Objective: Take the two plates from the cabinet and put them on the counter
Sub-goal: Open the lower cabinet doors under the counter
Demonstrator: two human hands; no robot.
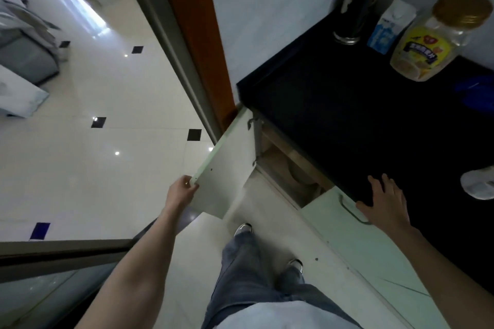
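Black counter (347, 104) under flat, spread right hand (385, 201); left hand (184, 191) gripping cabinet door (227, 168), plates (299, 176) between.

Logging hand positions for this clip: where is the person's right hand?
In the head view, the right hand lies flat on the front edge of the black countertop, lower right, just above the pale green closed cabinet door with its metal handle.

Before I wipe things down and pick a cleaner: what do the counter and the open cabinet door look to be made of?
The counter looks like black stone or laminate, smooth and fairly matte; the picture cannot settle which. The cabinet door, held at its edge by the left hand, looks like pale green coated board with a white inner face and metal hinges.
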